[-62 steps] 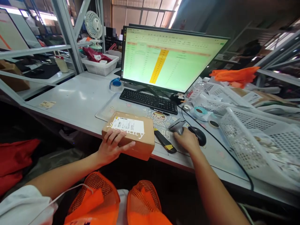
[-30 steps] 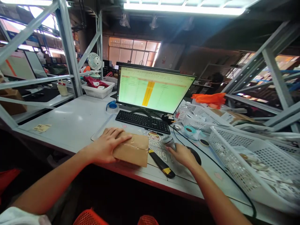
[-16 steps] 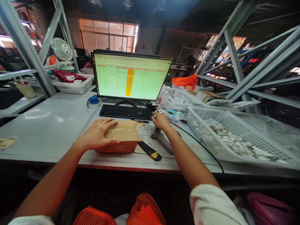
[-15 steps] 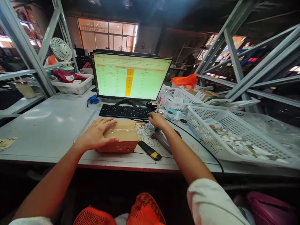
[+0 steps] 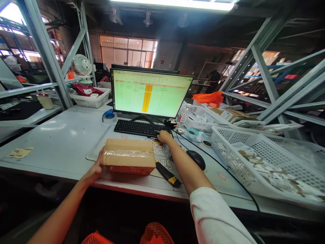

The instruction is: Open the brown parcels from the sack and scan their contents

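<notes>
Mostly, the fingers of the left hand [image 5: 94, 171] are hidden by the cardboard box [image 5: 128, 152], against whose left end that hand is set; how wide they are spread, or whether the box is gripped, cannot be told. The right hand [image 5: 165, 136] is placed at the right end of the black keyboard [image 5: 130, 128], its fingers curled inward and their tips hard to make out, so whether anything is pinched cannot be told either. The white print on the box's near side is too small to be read with certainty, the text on the monitor [image 5: 165, 96] is blurred, and the orange mesh [image 5: 156, 232] is cut off by the bottom edge.

The box is seen near the front edge of the pale desk [image 5: 63, 130], before the keyboard and partly over a printed mat [image 5: 98, 147]. The desk is flanked by metal racks [image 5: 38, 44]; a window [image 5: 129, 51] is seen beyond, and a person [image 5: 214, 78] is dimly made out in the background.

One box, one keyboard, one mouse [image 5: 196, 159] and one black-and-yellow cutter [image 5: 167, 174] are counted, the cutter just beside the box's right end. One white basket [image 5: 95, 100] is seen at the left; those stacked at the right overlap too much to be counted
</notes>
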{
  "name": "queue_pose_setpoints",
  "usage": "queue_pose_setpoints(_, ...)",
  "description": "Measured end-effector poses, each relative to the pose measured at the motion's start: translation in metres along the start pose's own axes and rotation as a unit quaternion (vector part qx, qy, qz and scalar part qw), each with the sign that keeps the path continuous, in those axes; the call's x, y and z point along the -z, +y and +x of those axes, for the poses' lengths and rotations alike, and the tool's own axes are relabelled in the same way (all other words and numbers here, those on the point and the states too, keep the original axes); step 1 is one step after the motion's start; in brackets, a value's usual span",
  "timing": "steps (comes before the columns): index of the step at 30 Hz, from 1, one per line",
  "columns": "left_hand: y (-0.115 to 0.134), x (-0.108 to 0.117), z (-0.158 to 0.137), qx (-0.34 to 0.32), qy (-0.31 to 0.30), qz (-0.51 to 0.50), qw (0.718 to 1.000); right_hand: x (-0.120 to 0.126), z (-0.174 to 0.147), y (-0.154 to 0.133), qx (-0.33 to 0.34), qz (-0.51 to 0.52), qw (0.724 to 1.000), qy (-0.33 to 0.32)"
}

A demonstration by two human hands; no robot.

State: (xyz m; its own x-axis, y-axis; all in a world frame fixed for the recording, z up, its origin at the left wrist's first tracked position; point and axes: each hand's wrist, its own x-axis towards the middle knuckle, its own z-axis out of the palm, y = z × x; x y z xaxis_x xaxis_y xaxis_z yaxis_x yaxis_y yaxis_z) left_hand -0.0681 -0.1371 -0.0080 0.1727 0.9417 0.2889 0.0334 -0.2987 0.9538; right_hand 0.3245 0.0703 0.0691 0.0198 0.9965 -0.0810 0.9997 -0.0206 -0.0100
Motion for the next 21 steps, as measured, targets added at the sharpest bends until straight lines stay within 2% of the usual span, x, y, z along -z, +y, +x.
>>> queue_pose_setpoints(4,0.004,0.013,-0.003,0.052,-0.046,0.083,0.994,0.005,0.005,-0.007,0.003,0.002,1.000,-0.005)
queue_pose_setpoints(8,0.010,0.007,0.014,0.084,-0.042,0.094,0.991,0.008,-0.001,-0.014,-0.011,0.001,1.000,-0.013)
queue_pose_setpoints(12,0.015,0.000,0.025,0.031,0.029,0.105,0.994,0.015,-0.016,-0.013,-0.024,0.001,1.000,-0.016)
queue_pose_setpoints(15,0.038,0.001,0.022,-0.035,0.104,0.163,0.980,0.028,-0.035,-0.013,-0.010,0.003,1.000,-0.011)
queue_pose_setpoints(17,0.063,0.003,0.017,-0.099,0.166,0.255,0.947,0.035,-0.057,-0.017,0.010,0.002,1.000,0.003)
queue_pose_setpoints(19,0.089,0.003,0.012,-0.160,0.214,0.378,0.886,0.035,-0.090,-0.023,0.041,-0.002,0.999,0.009)
queue_pose_setpoints(21,0.109,-0.001,0.009,-0.189,0.228,0.495,0.817,0.025,-0.131,-0.028,0.075,-0.011,0.997,0.001)
